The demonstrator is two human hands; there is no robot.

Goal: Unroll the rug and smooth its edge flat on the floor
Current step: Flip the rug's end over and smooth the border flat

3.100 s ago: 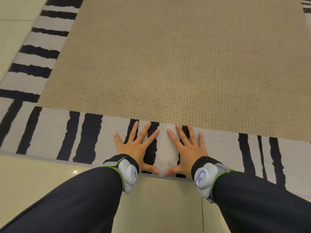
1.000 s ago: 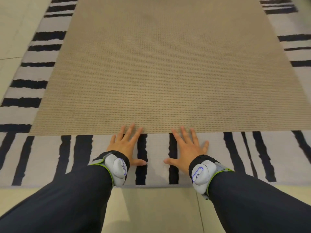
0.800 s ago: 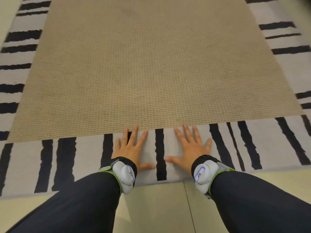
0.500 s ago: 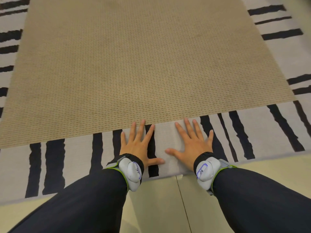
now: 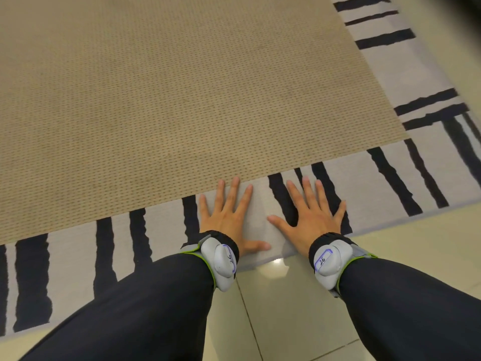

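Fingers [image 5: 235, 196] of both hands were spread apart, the left hand [image 5: 229, 220] and right hand [image 5: 311, 220] pressed palm-down on the tan woven rug's black-and-white striped border [image 5: 260, 204] beside the glossy tiled floor [image 5: 286, 308].

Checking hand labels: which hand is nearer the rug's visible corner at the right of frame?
Right. The right hand lies flat on the striped border, on the side toward the rug corner. The left hand lies flat beside it, farther from that corner.
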